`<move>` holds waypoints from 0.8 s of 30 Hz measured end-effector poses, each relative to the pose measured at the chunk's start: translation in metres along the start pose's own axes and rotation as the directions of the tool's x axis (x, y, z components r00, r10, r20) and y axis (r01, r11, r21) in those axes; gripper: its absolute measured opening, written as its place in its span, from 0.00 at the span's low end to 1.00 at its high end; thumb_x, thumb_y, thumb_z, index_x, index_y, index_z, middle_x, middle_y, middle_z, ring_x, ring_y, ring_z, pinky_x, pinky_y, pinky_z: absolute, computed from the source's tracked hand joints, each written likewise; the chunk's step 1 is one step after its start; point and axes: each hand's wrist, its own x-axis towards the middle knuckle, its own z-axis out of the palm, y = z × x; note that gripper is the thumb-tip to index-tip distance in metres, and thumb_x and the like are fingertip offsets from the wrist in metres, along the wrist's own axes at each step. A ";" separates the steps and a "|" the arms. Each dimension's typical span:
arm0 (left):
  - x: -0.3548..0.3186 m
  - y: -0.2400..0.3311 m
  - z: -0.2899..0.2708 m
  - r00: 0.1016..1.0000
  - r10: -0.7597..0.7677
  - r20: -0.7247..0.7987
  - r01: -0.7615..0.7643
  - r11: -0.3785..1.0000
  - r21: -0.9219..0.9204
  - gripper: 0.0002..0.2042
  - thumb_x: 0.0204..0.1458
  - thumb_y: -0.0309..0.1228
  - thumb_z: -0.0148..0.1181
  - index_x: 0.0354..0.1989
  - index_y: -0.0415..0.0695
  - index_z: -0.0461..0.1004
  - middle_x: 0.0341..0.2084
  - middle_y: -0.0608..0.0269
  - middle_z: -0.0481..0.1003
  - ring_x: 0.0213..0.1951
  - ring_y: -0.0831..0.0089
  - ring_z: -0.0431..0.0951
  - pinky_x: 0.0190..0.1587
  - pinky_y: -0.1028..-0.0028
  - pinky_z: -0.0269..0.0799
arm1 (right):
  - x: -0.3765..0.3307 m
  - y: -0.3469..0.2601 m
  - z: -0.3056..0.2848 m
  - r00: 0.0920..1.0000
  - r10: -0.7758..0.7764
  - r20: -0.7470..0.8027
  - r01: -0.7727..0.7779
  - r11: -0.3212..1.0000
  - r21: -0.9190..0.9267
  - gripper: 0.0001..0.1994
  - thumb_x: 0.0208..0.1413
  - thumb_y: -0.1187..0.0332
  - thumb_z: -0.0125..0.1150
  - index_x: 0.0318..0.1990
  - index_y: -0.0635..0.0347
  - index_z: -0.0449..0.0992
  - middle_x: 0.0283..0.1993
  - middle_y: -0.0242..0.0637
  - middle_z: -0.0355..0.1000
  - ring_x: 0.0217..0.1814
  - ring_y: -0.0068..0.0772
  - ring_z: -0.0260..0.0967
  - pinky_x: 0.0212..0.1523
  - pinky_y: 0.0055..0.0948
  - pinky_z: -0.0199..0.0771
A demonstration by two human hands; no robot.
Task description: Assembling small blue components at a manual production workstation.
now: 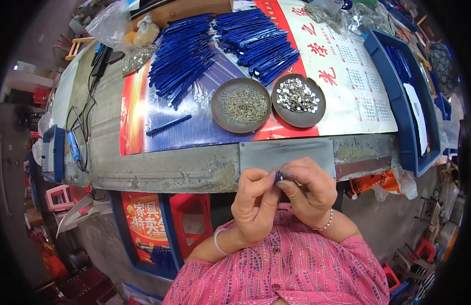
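Observation:
My left hand [255,206] and my right hand [313,192] meet in front of my chest, over the near edge of the table. Thumbs and fingers of both pinch one small dark blue piece [278,176] with a bright silvery spot on it. Most of this piece is hidden by the fingertips, so its full shape cannot be made out. Just beyond the hands lies a grey metal plate [287,150]. Farther off, a round brown dish [218,115] holds many thin brass-coloured pins, and a second brown dish [302,122] beside it holds small shiny silver discs.
Two heaps of slim blue plastic sticks [182,56] lie on a printed calendar sheet [357,109]; one single blue stick [169,125] lies apart. A blue crate [404,117] stands at the right. At the left are a blue-handled corded tool [73,144] and a small blue bin [53,152].

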 end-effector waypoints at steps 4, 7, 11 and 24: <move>0.000 0.000 0.001 0.999 -0.050 -0.006 0.050 0.997 -0.052 0.14 0.57 0.18 0.51 0.52 0.40 0.68 0.44 0.59 0.64 0.28 0.84 0.66 0.27 0.85 0.64 | 0.003 0.000 -0.004 0.996 -0.053 0.068 0.064 0.985 -0.162 0.08 0.50 0.75 0.64 0.35 0.65 0.72 0.30 0.42 0.73 0.29 0.38 0.70 0.29 0.28 0.70; -0.002 0.001 0.002 0.998 -0.061 0.014 0.061 0.998 -0.020 0.13 0.57 0.18 0.51 0.51 0.40 0.69 0.44 0.60 0.64 0.29 0.84 0.66 0.28 0.86 0.64 | 0.002 0.002 -0.003 0.995 -0.058 0.086 0.073 0.980 -0.187 0.07 0.51 0.74 0.64 0.34 0.65 0.71 0.29 0.42 0.72 0.27 0.38 0.69 0.28 0.29 0.69; 0.005 0.002 0.003 0.999 -0.016 0.044 0.016 1.000 0.009 0.13 0.57 0.18 0.51 0.50 0.40 0.70 0.44 0.60 0.64 0.30 0.84 0.66 0.29 0.86 0.64 | 0.002 0.002 0.001 0.998 -0.059 0.021 0.062 0.976 -0.208 0.07 0.47 0.75 0.65 0.30 0.64 0.72 0.27 0.41 0.70 0.26 0.38 0.68 0.25 0.30 0.68; 0.023 0.015 -0.019 0.922 -0.167 0.349 0.252 0.944 -0.214 0.14 0.55 0.15 0.51 0.50 0.38 0.70 0.41 0.59 0.65 0.28 0.83 0.67 0.29 0.84 0.65 | 0.021 0.013 -0.037 0.854 0.255 0.454 -0.436 0.826 0.356 0.10 0.42 0.72 0.72 0.25 0.66 0.74 0.28 0.42 0.74 0.28 0.30 0.70 0.29 0.25 0.68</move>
